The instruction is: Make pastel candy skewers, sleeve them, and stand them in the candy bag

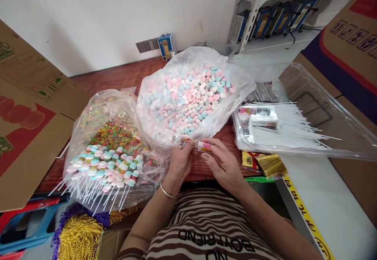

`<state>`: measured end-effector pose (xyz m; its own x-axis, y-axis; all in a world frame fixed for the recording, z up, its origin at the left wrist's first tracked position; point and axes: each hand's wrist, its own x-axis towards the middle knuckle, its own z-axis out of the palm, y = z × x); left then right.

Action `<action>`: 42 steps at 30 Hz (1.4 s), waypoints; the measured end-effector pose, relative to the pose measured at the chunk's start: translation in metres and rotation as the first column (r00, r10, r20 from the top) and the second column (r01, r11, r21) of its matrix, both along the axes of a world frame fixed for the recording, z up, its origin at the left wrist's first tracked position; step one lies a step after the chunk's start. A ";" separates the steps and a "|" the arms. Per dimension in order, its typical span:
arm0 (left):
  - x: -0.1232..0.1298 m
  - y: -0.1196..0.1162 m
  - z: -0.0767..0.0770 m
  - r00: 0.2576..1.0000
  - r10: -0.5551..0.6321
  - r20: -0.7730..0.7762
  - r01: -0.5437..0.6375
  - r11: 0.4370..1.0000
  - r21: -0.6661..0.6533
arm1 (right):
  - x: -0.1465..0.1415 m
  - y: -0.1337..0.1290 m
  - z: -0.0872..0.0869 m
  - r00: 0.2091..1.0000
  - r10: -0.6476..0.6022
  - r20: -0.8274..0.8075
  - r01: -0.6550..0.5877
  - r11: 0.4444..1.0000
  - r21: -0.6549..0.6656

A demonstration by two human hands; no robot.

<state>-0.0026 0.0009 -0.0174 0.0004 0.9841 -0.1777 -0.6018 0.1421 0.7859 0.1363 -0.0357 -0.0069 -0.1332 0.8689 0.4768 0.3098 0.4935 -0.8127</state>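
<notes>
My left hand (180, 162) pinches one side of a small clear printed plastic wrapper (203, 146). At the wrapper's other end, the fingers of my right hand (222, 162) are closed on it; whether anything is inside I cannot tell. Just beyond my hands lies a large open plastic bag (150, 91) full of pink, white and blue candies (203, 95). To my left, a second clear bag (79, 130) holds small multicoloured rings (114, 136). Finished-looking candy skewers (106, 163) on white sticks are piled on its near side.
A clear plastic tray (294, 150) at the right holds white sticks (297, 126) and printed wrappers (263, 116). Gold twist ties (269, 165) lie at the table's front edge. Cardboard boxes (32, 107) flank both sides. A metal shelf (250, 20) stands behind, right.
</notes>
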 end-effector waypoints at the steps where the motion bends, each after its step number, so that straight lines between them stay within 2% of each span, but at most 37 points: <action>1: -0.001 0.000 0.001 0.999 -0.043 -0.009 0.043 0.999 -0.015 | 0.000 0.000 -0.001 1.000 -0.009 0.025 0.008 1.000 0.022; 3: -0.004 0.001 0.002 0.998 -0.056 -0.016 0.056 0.998 -0.025 | 0.001 0.000 -0.003 0.995 -0.010 0.094 0.004 0.998 0.065; 6: -0.007 0.003 0.003 0.999 0.037 0.012 -0.037 0.999 -0.036 | 0.002 0.002 -0.008 0.981 -0.032 0.190 0.009 0.993 0.121; 9: -0.009 0.005 0.000 0.997 0.061 0.051 -0.056 0.994 -0.098 | -0.001 0.005 -0.011 0.971 -0.074 0.226 0.030 0.981 0.190; 14: -0.009 0.005 -0.002 0.981 0.093 0.171 -0.056 0.977 -0.207 | -0.013 0.009 -0.010 0.969 -0.023 0.247 -0.033 0.976 0.217; 18: -0.013 0.003 0.000 0.972 0.032 0.235 0.013 0.983 -0.185 | -0.018 0.013 -0.007 0.965 -0.107 0.240 0.033 0.955 0.293; 21: -0.017 0.003 -0.001 0.975 -0.027 0.222 0.069 0.980 -0.185 | -0.020 0.017 -0.007 0.964 -0.112 0.243 0.027 0.944 0.329; 25: -0.019 0.005 -0.009 0.970 0.028 0.243 0.028 0.974 -0.225 | -0.023 0.018 -0.006 0.959 -0.132 0.249 0.031 0.927 0.373; 29: -0.023 0.009 -0.015 0.958 0.046 0.283 0.035 0.960 -0.277 | -0.026 0.013 0.004 0.972 -0.112 0.207 0.026 0.925 0.380; 36: -0.031 0.009 -0.007 0.934 0.020 0.356 0.073 0.966 -0.247 | -0.029 0.010 0.017 0.970 -0.090 0.227 -0.010 0.915 0.402; 42: -0.038 0.004 -0.013 0.941 -0.001 0.339 0.066 0.981 -0.181 | -0.037 0.011 0.021 0.957 -0.021 0.288 -0.094 0.920 0.380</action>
<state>-0.0406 0.0054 -0.0301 0.1240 0.9314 -0.3422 -0.8179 0.2912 0.4962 0.0993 -0.0251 0.0144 -0.3396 0.6157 0.7111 0.4715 0.7656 -0.4377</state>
